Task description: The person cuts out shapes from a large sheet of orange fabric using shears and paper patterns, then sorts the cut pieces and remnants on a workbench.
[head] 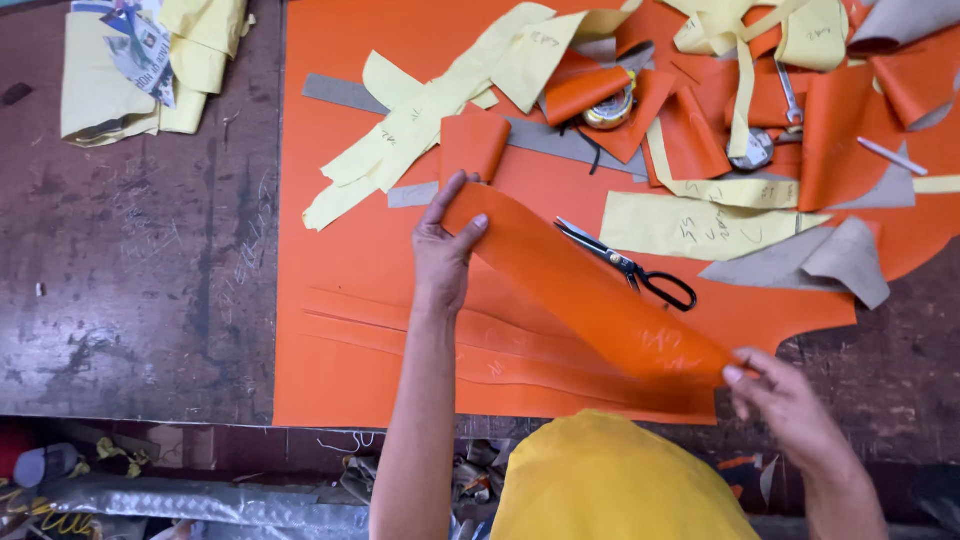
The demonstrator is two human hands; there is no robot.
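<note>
Dark worn bench (140,250) under a big orange sheet (350,150). Left grip (445,250) and right grip (785,400) pinching opposite ends of a long orange strip (590,295), lifted and stretched; black scissors (630,265) just beyond. Next, judged: laying it flat, straight.

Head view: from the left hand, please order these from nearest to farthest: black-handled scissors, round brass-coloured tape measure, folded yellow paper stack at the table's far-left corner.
1. Black-handled scissors, just right of the left hand.
2. Round brass-coloured tape measure, up and right.
3. Folded yellow paper stack, far upper left.

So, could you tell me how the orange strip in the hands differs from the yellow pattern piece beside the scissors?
The orange strip is held off the table at both ends by the left hand and right hand; the yellow piece lies flat, untouched. The strip is longer and narrower; the yellow piece is shorter and broader. Both bear faint handwritten marks.
</note>
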